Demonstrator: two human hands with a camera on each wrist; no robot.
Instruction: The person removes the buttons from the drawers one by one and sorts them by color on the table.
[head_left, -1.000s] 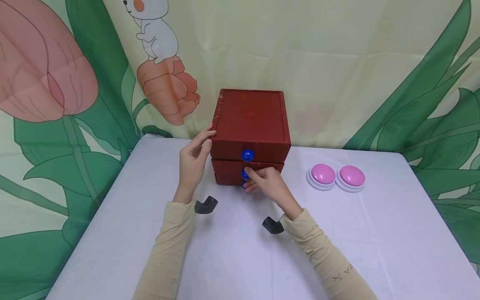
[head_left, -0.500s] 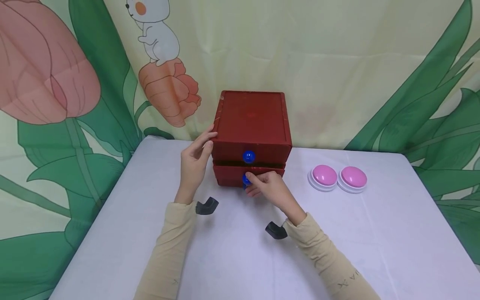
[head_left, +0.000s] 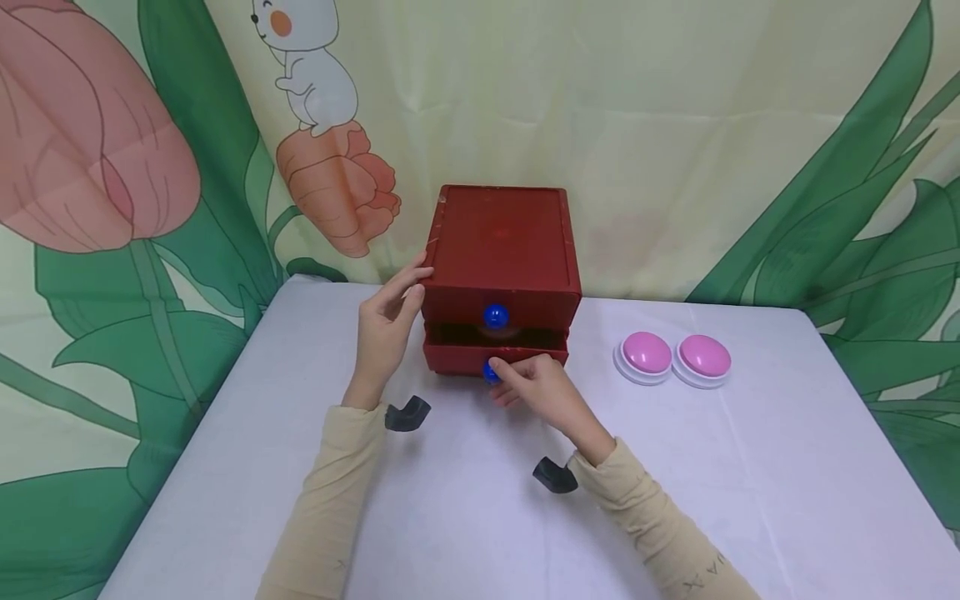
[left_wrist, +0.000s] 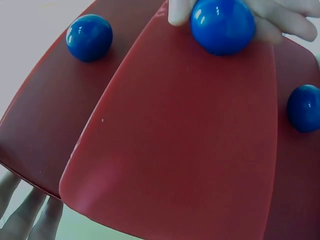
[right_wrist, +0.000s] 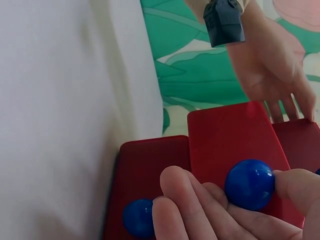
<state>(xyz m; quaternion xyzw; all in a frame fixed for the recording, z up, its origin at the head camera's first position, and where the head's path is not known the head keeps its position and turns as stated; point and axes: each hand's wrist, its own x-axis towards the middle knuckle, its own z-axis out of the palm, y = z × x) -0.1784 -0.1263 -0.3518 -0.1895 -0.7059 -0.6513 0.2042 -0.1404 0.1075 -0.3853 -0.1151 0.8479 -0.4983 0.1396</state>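
A dark red drawer cabinet point(head_left: 501, 237) with round blue knobs stands toward the back of the table. Its middle drawer point(left_wrist: 185, 130) is pulled partway out, leaving a dark gap under the top drawer. Thumb and fingers of my right hand point(head_left: 542, 390) pinch the blue knob point(right_wrist: 249, 184) of that drawer. My left hand point(head_left: 384, 333) rests against the cabinet's left side near the front corner, fingers extended. The top drawer's knob point(left_wrist: 89, 37) and the bottom drawer's knob point(left_wrist: 304, 108) are untouched by the left hand; the bottom one sits close to my right fingers.
Two pink push buttons point(head_left: 647, 353) on white bases sit side by side to the right of the cabinet. A white cloth covers the table point(head_left: 465, 517). Behind it hangs a printed curtain point(head_left: 675, 150) with plants and a white animal.
My right hand has drawn the middle drawer outward toward me by its knob, and the gap above it has widened. My left hand has stayed on the cabinet's side.
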